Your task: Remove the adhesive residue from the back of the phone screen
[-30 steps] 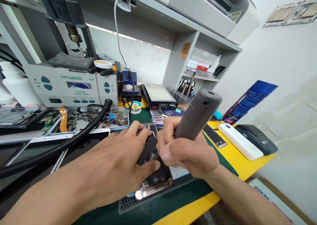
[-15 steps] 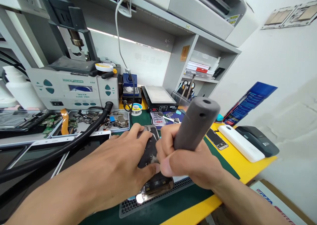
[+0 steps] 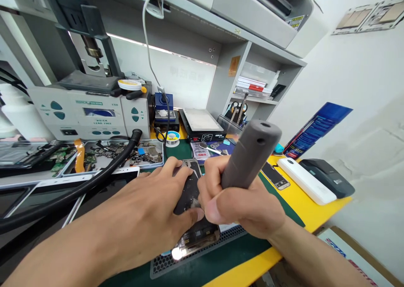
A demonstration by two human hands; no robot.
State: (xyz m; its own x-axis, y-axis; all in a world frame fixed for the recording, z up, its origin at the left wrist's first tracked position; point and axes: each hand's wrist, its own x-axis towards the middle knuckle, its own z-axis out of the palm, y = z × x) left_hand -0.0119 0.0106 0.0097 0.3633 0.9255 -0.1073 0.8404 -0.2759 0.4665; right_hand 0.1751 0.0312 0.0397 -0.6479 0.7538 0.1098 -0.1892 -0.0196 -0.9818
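My left hand (image 3: pixel 158 198) holds the phone (image 3: pixel 191 190) down, its fingertips over the far side and its thumb near the middle. The phone is dark, with scattered white specks, gold contacts and a shiny near end. My right hand (image 3: pixel 240 203) is closed in a fist around a thick grey cylindrical tool (image 3: pixel 251 152), tilted with its upper end away to the right. Two small holes show in that end. The tool's lower tip is hidden behind my fingers, close to the phone. Under the phone lies a perforated grey pad (image 3: pixel 162 264) on a green mat (image 3: pixel 221 257).
A soldering station (image 3: pixel 94 114) stands at back left, its black hose (image 3: pixel 104 173) crossing tablets (image 3: pixel 104 194). A parts tray (image 3: pixel 151 164), solder spool (image 3: pixel 172 137) and heating plate (image 3: pixel 202 120) sit behind the phone. At right are a phone screen (image 3: pixel 275 176) and white power bank (image 3: pixel 307 182).
The camera view has shifted slightly. Both hands keep their places on the phone and the grey tool, with little visible movement.
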